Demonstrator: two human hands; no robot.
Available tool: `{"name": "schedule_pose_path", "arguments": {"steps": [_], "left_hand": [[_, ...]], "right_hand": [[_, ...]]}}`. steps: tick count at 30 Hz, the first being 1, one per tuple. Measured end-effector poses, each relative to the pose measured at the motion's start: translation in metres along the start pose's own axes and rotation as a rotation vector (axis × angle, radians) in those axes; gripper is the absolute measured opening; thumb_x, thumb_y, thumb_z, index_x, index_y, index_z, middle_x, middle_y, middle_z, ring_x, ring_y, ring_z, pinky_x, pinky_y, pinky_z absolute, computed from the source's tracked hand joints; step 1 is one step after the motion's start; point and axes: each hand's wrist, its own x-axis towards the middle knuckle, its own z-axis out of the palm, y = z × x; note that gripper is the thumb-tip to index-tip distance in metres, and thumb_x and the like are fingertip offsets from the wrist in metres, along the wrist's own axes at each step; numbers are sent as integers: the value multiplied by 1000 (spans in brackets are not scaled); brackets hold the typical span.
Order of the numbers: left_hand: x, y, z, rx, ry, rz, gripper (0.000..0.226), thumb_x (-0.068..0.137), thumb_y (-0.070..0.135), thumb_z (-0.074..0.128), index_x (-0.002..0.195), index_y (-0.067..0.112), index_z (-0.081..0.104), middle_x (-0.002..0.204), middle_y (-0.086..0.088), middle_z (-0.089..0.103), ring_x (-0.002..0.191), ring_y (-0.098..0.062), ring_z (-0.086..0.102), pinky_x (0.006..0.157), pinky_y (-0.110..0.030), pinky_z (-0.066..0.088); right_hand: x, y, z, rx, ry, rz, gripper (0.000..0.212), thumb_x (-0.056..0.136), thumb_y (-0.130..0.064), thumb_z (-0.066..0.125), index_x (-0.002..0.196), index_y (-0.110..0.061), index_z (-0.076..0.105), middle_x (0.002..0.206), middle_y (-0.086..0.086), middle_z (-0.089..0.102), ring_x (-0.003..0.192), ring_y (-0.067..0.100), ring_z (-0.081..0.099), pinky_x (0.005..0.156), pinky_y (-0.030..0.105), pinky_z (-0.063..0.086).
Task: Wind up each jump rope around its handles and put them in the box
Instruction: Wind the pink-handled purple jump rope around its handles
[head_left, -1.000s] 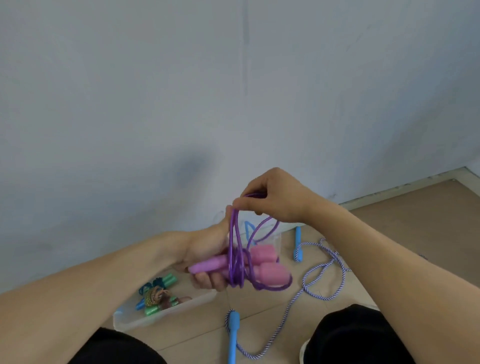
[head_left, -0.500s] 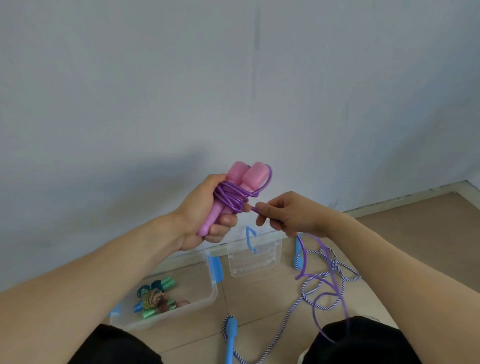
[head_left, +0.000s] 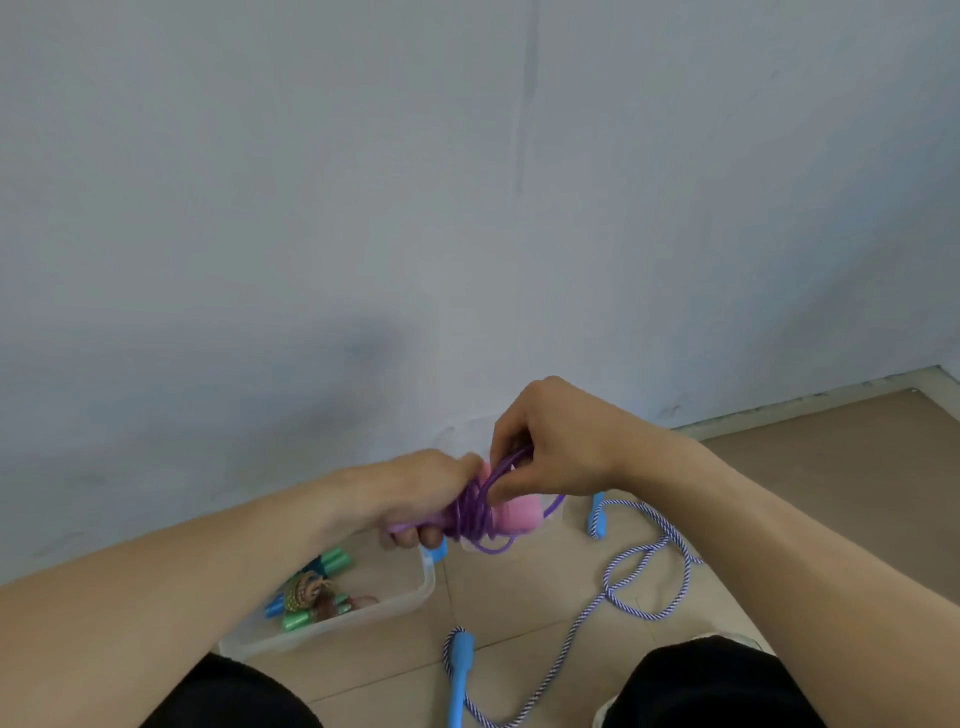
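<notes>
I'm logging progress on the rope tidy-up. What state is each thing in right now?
Purple rope: mostly wound around the pink handles, short loop loose.
Left hand: gripping the handles.
Right hand: pinching the purple cord.
Blue-and-white rope: unwound, sprawled on the floor.
Clear box: open, holding a wound green-handled rope.

Plain pale grey-blue painted wall (head_left: 363, 182) fills most of the shot, meeting a beige tiled floor (head_left: 519, 597); black fabric, probably trousers (head_left: 701, 686), sits along the bottom edge.
</notes>
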Motion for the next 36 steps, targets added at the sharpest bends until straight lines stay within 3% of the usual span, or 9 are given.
{"name": "schedule_pose_path", "arguments": {"steps": [5, 8, 10, 12, 15, 20, 29, 32, 36], "left_hand": [[-10, -6, -8, -27, -462, 59, 109, 68, 90, -14, 72, 11, 60, 55, -2, 41, 41, -10, 28, 38, -17, 22], [-15, -7, -10, -216, -701, 272, 97, 78, 87, 2, 68, 14, 65, 51, 1, 43, 37, -6, 32, 34, -17, 23], [-23, -2, -7, -348, -777, 401, 82, 84, 79, 35, 86, 4, 67, 48, 4, 44, 34, -4, 34, 32, -17, 23], [-26, 4, -4, -481, -721, 450, 78, 80, 71, 55, 102, -4, 55, 48, 0, 41, 33, -7, 32, 32, -16, 20], [-24, 7, -7, -666, -509, 539, 63, 84, 63, 41, 91, 4, 62, 49, -3, 39, 31, -8, 30, 35, -17, 16], [-14, 8, -23, -870, -121, 503, 62, 92, 60, 35, 96, 6, 63, 53, -5, 39, 33, -11, 25, 42, -20, 13], [4, 6, -19, -797, 292, 282, 60, 91, 63, 47, 87, 6, 67, 61, -12, 57, 38, -16, 37, 37, -17, 25], [7, 9, -18, -971, 259, 330, 58, 92, 62, 46, 87, 8, 65, 62, -12, 56, 38, -16, 37, 36, -17, 27], [2, 7, -29, -1168, 18, 421, 52, 94, 60, 41, 79, 12, 57, 59, -8, 49, 36, -12, 28, 38, -16, 19]], "right_hand": [[-2, -1, -2, 144, 75, 79, 42, 40, -37, 99, 61, -16, 68, 51, -6, 61, 44, 4, 48, 45, 20, 39], [-2, 11, -3, 298, 94, 128, 37, 49, -29, 97, 57, -18, 62, 49, -8, 52, 46, 5, 40, 47, 21, 33], [-1, 20, -3, 435, 100, 118, 27, 66, -15, 89, 58, -17, 63, 51, -4, 55, 50, 6, 42, 49, 21, 34], [0, 26, -6, 539, 113, 139, 22, 81, -5, 76, 63, -14, 66, 58, 0, 60, 55, 8, 50, 50, 20, 40], [-3, 33, -8, 461, 153, 246, 27, 88, 10, 59, 70, -10, 62, 62, 1, 58, 55, 7, 55, 57, 25, 49], [-1, 33, 3, 344, 125, 322, 35, 97, -42, 54, 77, -21, 74, 56, -5, 62, 55, 16, 45, 56, 27, 40], [4, 10, 9, 76, -16, 346, 33, 102, -26, 41, 103, -14, 72, 81, 4, 66, 76, 20, 61, 67, 29, 47], [10, -1, 15, -31, -1, 387, 33, 103, -21, 39, 106, -6, 68, 100, 10, 65, 90, 26, 62, 80, 36, 52], [11, -2, 11, 3, -91, 464, 30, 102, -24, 44, 115, -7, 66, 90, 7, 56, 71, 20, 51, 60, 25, 38]]}}
